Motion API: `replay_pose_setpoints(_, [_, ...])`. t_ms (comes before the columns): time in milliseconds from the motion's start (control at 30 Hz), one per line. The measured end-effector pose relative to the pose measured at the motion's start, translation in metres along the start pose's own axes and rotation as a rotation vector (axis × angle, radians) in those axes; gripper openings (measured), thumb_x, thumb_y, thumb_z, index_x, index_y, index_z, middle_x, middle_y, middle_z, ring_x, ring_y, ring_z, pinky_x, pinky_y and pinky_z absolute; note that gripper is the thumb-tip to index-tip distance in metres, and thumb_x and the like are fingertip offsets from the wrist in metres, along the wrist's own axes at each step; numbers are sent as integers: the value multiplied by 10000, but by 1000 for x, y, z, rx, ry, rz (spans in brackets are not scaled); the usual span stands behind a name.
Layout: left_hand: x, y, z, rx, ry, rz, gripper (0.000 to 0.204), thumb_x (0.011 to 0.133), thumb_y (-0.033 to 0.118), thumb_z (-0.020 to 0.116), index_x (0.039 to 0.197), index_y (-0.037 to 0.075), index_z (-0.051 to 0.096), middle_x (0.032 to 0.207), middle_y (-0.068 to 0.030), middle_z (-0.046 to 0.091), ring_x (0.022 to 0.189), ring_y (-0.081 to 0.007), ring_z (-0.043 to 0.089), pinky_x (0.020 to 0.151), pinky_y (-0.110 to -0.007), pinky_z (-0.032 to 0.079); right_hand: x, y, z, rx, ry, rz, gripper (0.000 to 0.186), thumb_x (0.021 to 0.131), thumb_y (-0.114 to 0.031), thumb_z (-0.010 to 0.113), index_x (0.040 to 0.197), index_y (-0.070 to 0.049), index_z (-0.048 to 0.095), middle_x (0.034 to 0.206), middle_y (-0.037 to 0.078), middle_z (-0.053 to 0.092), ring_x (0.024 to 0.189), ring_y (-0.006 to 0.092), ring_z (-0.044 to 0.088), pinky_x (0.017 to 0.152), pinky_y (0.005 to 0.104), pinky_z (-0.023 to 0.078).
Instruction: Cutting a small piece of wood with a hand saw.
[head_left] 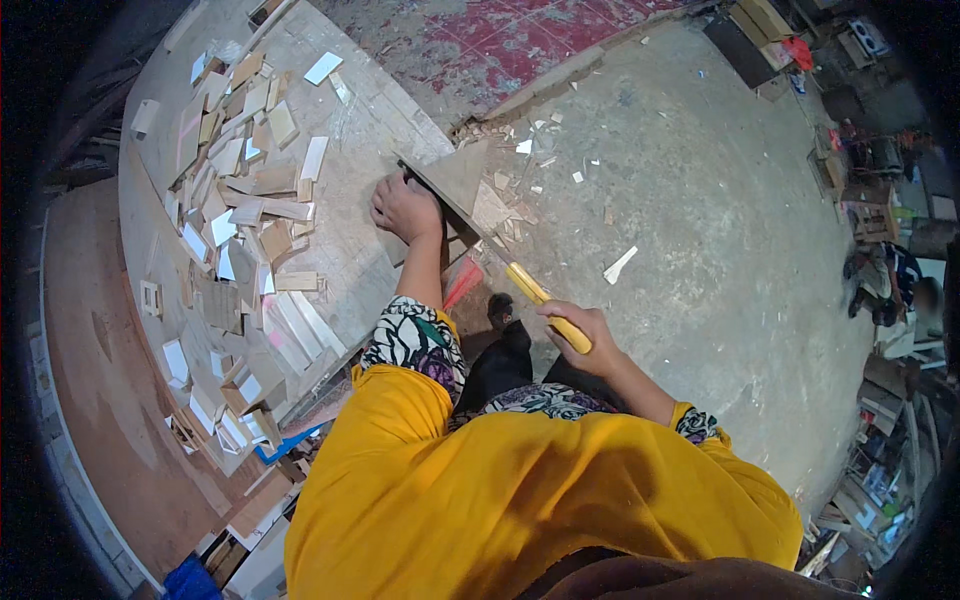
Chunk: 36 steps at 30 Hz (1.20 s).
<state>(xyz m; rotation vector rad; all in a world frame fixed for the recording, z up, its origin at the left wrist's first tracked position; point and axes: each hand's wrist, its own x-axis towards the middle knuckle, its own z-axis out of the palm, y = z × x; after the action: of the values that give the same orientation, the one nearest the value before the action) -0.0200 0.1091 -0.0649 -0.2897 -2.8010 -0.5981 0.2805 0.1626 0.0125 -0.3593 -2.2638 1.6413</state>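
My left hand (407, 208) is at the table's corner, its fingers bent against the dark edge of a flat, triangular grey-brown board (458, 178). The board sticks out past the table edge, and some of my fingertips are hidden behind its edge. In my right hand (590, 335) is a tool with a long yellow handle (535, 290), the fist wrapped round the handle's near end. From its far end a thin metal shaft or blade runs up to the board's lower edge; its exact kind I cannot make out. Beneath the board a red piece (462, 282) shows.
Many wood offcuts (240, 200) lie heaped on the left of the wooden table (365, 130). Wood chips (510, 205) and a pale scrap (620, 264) lie on the concrete floor (700, 250). At the far right a person (890, 280) is among clutter. A brown panel (105, 340) stands left.
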Motion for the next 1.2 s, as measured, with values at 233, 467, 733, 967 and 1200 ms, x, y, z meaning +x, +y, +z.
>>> replay_pose_setpoints(233, [-6, -1, -1, 11, -75, 112, 257, 789, 158, 603, 1044, 131, 612, 1143, -49, 559, 1147, -243, 463, 997, -455, 280, 9, 6, 28, 15, 29, 16, 352, 784, -24, 631, 1116, -135, 594, 925, 136, 664, 749, 325, 658, 647, 340, 511])
replay_pose_setpoints(467, [-13, 2, -4, 0, -54, 136, 251, 786, 151, 606, 1035, 123, 604, 1112, -56, 564, 1136, -242, 467, 981, -459, 301, 40, 7, 43, -20, 102, -25, 338, 789, -11, 629, 1105, -126, 595, 990, 142, 657, 821, 305, 666, 705, 330, 519])
replay_pose_setpoints(733, [-15, 0, -11, -70, -85, 126, 230, 778, 128, 605, 1007, 127, 617, 1088, -43, 580, 1136, -244, 475, 985, -449, 287, 21, 2, 42, -53, 51, -3, 367, 807, -45, 616, 1149, -173, 576, 1035, 133, 654, 818, 350, 651, 666, 362, 524])
replay_pose_setpoints(967, [-11, 6, -11, -42, -114, 97, 239, 778, 141, 609, 1016, 119, 618, 1113, -46, 577, 1144, -246, 471, 984, -446, 286, 28, 5, 37, -14, 117, -42, 381, 810, -26, 611, 1165, -160, 568, 1019, 142, 657, 820, 337, 660, 684, 347, 519])
replay_pose_setpoints(1200, [-16, 4, -14, -50, -135, 152, 234, 787, 149, 605, 1018, 113, 618, 1110, -54, 571, 1146, -249, 467, 986, -450, 284, 43, -4, 41, 30, 30, 186, 265, 820, -29, 627, 1081, -63, 594, 995, 149, 659, 867, 300, 664, 770, 321, 504])
